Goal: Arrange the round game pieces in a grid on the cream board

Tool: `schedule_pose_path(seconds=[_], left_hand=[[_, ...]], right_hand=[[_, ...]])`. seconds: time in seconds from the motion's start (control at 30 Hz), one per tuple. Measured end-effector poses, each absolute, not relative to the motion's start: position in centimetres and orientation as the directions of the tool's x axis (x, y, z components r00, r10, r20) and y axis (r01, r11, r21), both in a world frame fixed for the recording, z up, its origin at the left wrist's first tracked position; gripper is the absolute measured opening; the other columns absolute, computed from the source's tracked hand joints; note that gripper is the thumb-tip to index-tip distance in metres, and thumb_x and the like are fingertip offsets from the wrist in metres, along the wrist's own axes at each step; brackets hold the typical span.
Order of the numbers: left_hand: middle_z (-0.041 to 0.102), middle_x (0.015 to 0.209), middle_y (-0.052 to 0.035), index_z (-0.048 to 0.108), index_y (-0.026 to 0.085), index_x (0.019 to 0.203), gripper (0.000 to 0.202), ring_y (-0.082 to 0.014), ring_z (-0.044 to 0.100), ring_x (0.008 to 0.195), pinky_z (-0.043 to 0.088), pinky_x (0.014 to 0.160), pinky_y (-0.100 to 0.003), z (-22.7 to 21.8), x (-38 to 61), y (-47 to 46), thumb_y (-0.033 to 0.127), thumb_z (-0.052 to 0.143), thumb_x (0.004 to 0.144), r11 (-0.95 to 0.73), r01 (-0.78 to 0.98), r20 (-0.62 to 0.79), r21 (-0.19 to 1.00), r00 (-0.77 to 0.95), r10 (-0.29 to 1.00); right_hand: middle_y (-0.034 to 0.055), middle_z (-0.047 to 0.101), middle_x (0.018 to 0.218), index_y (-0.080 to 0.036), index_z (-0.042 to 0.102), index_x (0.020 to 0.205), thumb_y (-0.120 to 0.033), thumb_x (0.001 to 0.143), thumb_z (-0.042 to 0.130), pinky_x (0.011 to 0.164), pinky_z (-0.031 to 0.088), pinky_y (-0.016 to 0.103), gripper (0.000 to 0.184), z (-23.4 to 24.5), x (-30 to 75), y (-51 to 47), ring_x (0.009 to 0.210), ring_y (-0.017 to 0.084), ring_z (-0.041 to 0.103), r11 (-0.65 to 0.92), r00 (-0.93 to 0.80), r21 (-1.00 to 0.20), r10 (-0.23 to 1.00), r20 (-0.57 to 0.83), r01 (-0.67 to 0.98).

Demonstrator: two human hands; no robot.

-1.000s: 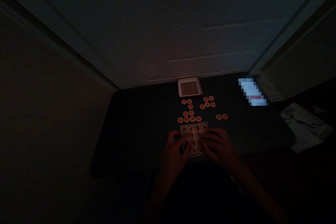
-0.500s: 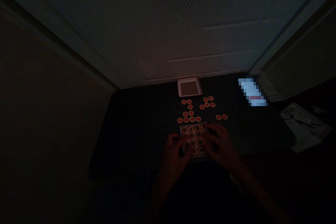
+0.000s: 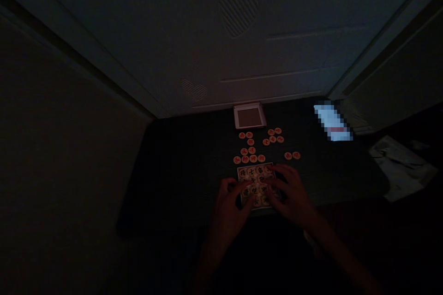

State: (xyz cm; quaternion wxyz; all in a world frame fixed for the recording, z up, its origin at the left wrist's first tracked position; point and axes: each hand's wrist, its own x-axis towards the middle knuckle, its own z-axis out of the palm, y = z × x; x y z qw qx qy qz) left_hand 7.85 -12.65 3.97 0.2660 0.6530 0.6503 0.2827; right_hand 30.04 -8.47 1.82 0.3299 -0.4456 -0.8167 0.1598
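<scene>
A shallow square box sits near the table's front edge, filled with rows of round Chinese chess pieces with dark characters. My left hand rests over the box's left side, thumb and fingers apart, fingertips on or just above the pieces. From the right, my right hand reaches over the same box with its fingers spread among the pieces. Both hands hide part of the box. Beyond it, several red-marked Chinese chess pieces lie face up in loose groups.
At the back of the dark table, against a pale panel with raised hearts, stands a box lid. A bright blurred-out rectangle lies at the right. Pale papers are beyond the table's right edge. The light is very dim.
The scene looks slightly darker. Both hands stay over the box with barely any shift of the fingers, and the red-marked pieces keep their arrangement.
</scene>
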Motion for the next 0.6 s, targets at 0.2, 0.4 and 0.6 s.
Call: schedule_pose_path(seconds=[0.2,0.4,0.6], left_hand=[[0.053,0.119,-0.0042,0.07,0.033,0.125,0.035,-0.0206,0.063,0.106,0.058,0.095,-0.038,4.13,7.82,-12.7,0.031,0.072,0.09,0.005,0.696,0.005,0.718,-0.012,1.0],[0.054,0.117,-0.0048,0.071,0.033,0.124,0.034,-0.0207,0.064,0.103,0.059,0.093,-0.039,4.33,7.81,-12.63,0.033,0.071,0.09,-0.01,0.692,0.014,0.722,0.0,1.0],[0.057,0.116,-0.0066,0.072,0.031,0.124,0.032,-0.0215,0.065,0.102,0.059,0.092,-0.038,4.36,7.87,-12.49,0.035,0.067,0.093,-0.03,0.724,0.038,0.69,0.005,0.999]], right_hand=[[0.0087,0.063,0.133,-0.03,0.072,0.118,-0.025,0.088,0.069,0.103,0.049,0.056,0.031,1.88,30.06,-8.46,0.127,0.033,0.053,0.561,-0.394,-0.545,0.827,0.401,0.623],[0.008,0.065,0.131,-0.029,0.072,0.118,-0.023,0.087,0.069,0.102,0.05,0.055,0.031,2.01,29.94,-8.44,0.125,0.032,0.054,0.552,-0.397,-0.542,0.834,0.384,0.634],[0.006,0.067,0.134,-0.031,0.066,0.131,-0.024,0.091,0.067,0.104,0.049,0.055,0.041,1.87,29.89,-8.51,0.13,0.032,0.052,0.574,-0.435,-0.518,0.819,0.375,0.634]])
